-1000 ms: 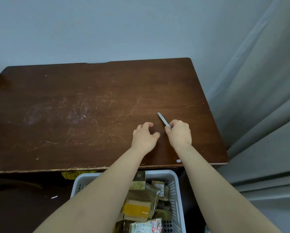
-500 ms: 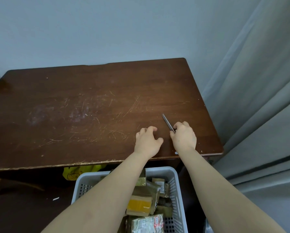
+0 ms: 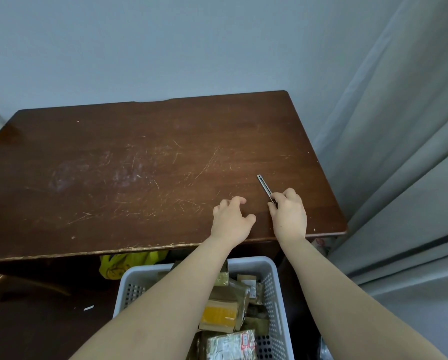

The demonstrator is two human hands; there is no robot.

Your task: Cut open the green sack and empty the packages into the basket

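Utility knife is pointing far-left, right hand fingers gripping it; left hand is resting alongside, relaxed, empty.

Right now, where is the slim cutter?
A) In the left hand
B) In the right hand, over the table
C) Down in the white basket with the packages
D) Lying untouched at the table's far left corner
B: the right hand grips the cutter by its near end above the brown table, while the left hand beside it holds nothing.
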